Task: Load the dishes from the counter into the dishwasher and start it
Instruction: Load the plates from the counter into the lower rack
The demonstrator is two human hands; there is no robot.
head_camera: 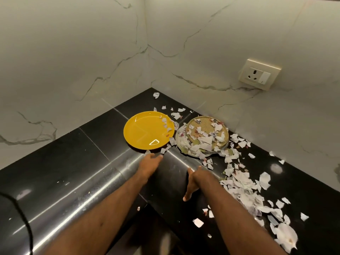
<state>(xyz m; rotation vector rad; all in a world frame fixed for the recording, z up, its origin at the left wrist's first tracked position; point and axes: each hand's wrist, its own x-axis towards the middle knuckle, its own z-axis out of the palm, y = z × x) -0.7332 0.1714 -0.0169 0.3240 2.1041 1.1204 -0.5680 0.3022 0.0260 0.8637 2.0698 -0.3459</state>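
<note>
A yellow plate (147, 131) lies flat in the corner of the black counter (64, 162), with a few paper scraps on its right rim. To its right sits a stack of beige plates (202, 126) on a pale larger plate, covered with torn paper. My left hand (150, 161) hovers just in front of the yellow plate's near edge, fingers apart, holding nothing. My right hand (193, 183) is at the counter's inner edge, fingers pointing down and spread, empty. No dishwasher is in view.
Torn paper scraps (244, 183) litter the counter's right side, down to the front right. Marble walls meet behind the plates; a wall socket (259, 75) sits on the right wall. A dark rounded object (11, 214) shows at the lower left.
</note>
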